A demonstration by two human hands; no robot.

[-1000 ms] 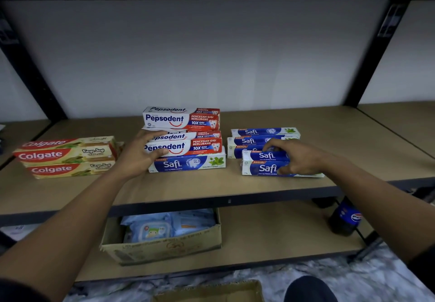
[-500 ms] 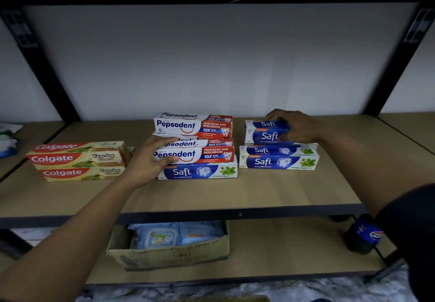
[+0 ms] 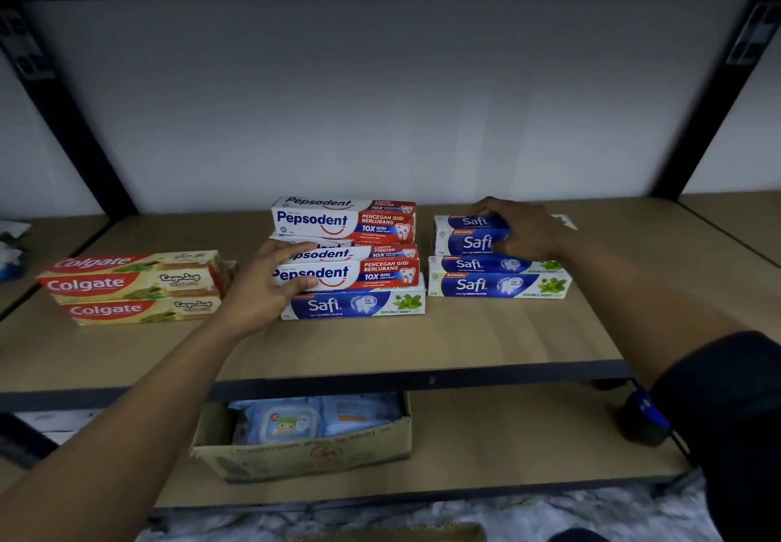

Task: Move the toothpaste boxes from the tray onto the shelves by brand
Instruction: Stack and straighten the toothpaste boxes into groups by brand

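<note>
The top Safi box (image 3: 469, 241) of the right-hand stack on the shelf (image 3: 465, 338) is clasped by the right grip (image 3: 524, 229). The left end of a Pepsodent box (image 3: 372, 273), stacked on a lone Safi box (image 3: 359, 305) mid-shelf, is held in the left grip (image 3: 270, 284). Colgate boxes (image 3: 126, 284) are stacked at left.

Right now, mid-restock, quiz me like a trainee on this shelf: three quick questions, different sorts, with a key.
1. True or false: a Safi box lies under the Pepsodent boxes.
2. Which brand does the right grip hold? A Colgate, B Safi, C Pepsodent.
3. Fill in: the Colgate boxes lie to the ___ of the Pepsodent boxes.
Key: 1 true; 2 B, the top Safi box; 3 left.
</note>
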